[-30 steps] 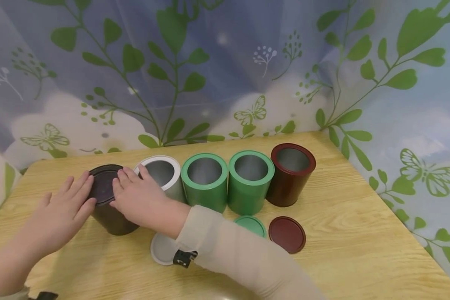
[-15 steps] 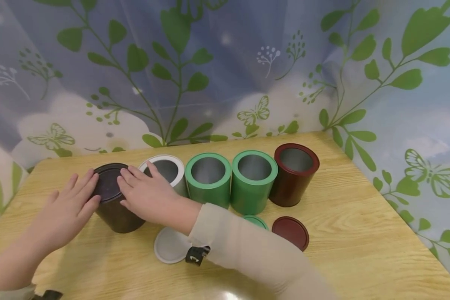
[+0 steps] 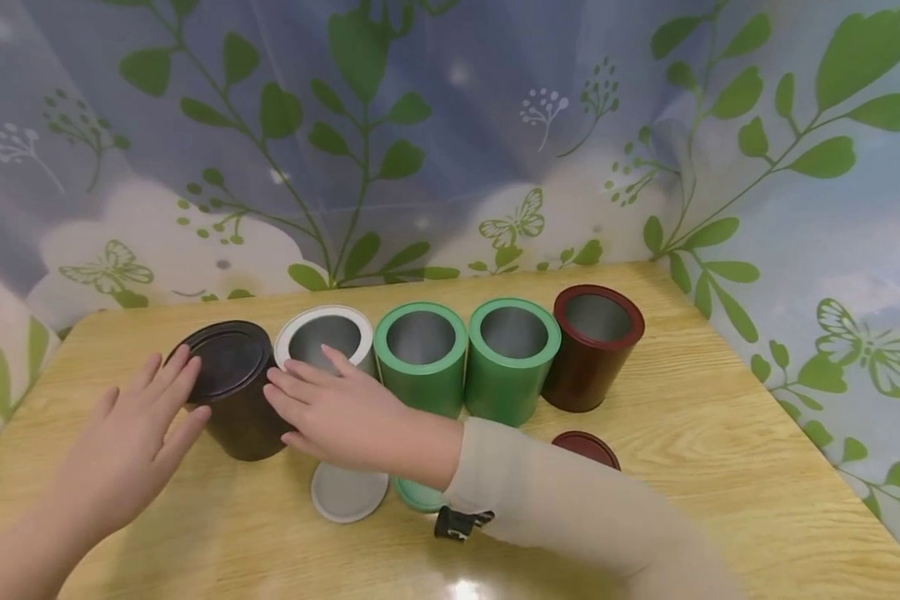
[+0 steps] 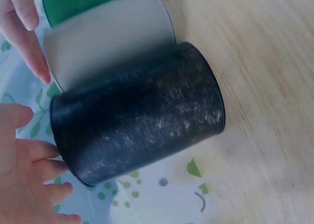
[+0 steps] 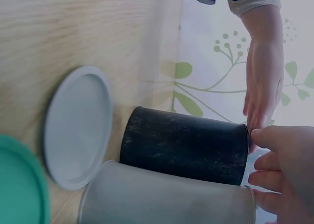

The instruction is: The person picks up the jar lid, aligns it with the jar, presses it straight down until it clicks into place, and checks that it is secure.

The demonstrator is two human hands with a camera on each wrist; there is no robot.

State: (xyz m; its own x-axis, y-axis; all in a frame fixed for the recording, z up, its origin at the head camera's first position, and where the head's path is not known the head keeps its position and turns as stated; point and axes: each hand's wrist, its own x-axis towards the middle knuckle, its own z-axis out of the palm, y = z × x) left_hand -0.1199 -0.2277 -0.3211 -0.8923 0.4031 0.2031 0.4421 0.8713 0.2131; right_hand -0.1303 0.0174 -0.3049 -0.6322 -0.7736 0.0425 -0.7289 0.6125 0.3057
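Observation:
A black can (image 3: 247, 421) with its black lid (image 3: 227, 360) seated on top stands at the left end of a row. My left hand (image 3: 131, 442) has its fingers extended at the lid's left rim; whether they touch it is hard to tell. Just right of the black can, my right hand (image 3: 345, 408) hovers with straight fingers, holding nothing. It partly hides the white can (image 3: 288, 327), which is uncovered. In the left wrist view the black can (image 4: 140, 118) lies beside the fingers. From the right wrist, the fingertips appear near the tops of the black can (image 5: 184, 143) and white can (image 5: 167, 197).
Two uncovered green cans (image 3: 423, 392) (image 3: 506, 396) and a dark red can (image 3: 585, 371) continue the row. In front lie a white lid (image 3: 350, 492), a green lid (image 3: 417, 493) and a dark red lid (image 3: 587, 448), the last two partly behind the right arm. A printed curtain (image 3: 450, 150) hangs behind.
My right hand has come off the black lid and shifted right, in front of the white can. The left hand stays by the lid's left edge. The head view has shifted slightly.

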